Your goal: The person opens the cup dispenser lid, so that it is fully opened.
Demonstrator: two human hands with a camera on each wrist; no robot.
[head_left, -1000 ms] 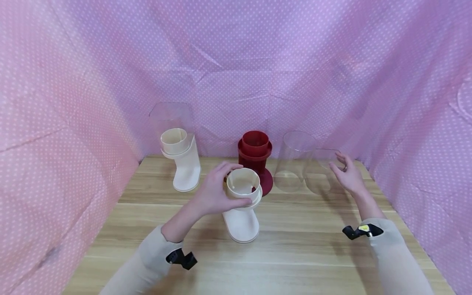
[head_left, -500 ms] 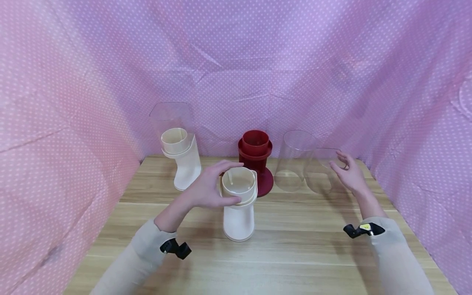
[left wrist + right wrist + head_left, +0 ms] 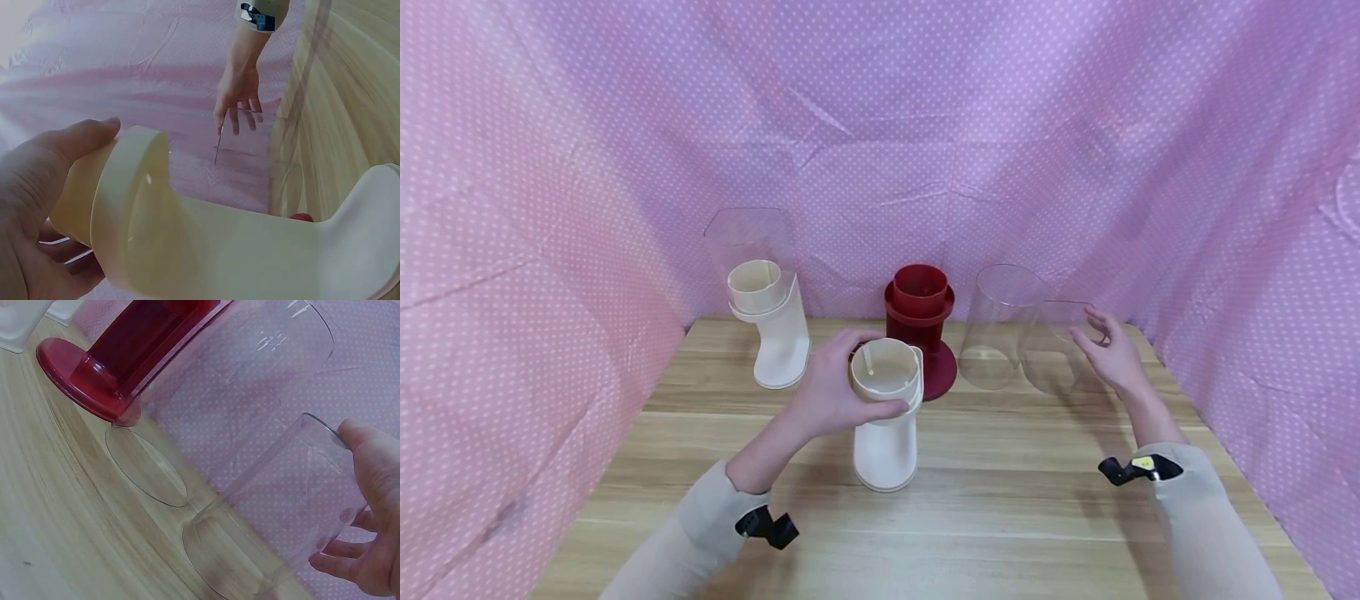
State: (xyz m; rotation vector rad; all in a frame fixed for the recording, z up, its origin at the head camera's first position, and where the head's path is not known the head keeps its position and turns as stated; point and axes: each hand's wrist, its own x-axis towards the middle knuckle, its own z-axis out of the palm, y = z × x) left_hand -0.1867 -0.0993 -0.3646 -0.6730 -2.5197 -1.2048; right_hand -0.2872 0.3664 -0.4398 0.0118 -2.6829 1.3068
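Near the middle of the table, a white plastic stand (image 3: 886, 454) with a round cup-like top (image 3: 886, 371) rises from an elongated base. My left hand (image 3: 831, 392) grips that round top, thumb on the near side and fingers round the far side; the left wrist view shows the thumb and fingers on opposite sides of the ring (image 3: 128, 194). At the right, my right hand (image 3: 1112, 354) holds a clear open cylinder (image 3: 281, 481) near its upper rim. The cylinder stands upright on the table, its thumb-side rim visible in the right wrist view.
Behind the white stand is a red stand (image 3: 920, 300) of similar shape. A second clear cylinder (image 3: 1000, 333) stands between it and my right hand. Back left are another white stand (image 3: 782, 350) and a clear container (image 3: 745, 233). Pink dotted cloth (image 3: 880, 125) encloses the table (image 3: 985, 517).
The white stand has turned and its top has shifted slightly left. My left hand moved left with it, then its thumb slid back right along the round top. My right hand stayed still.
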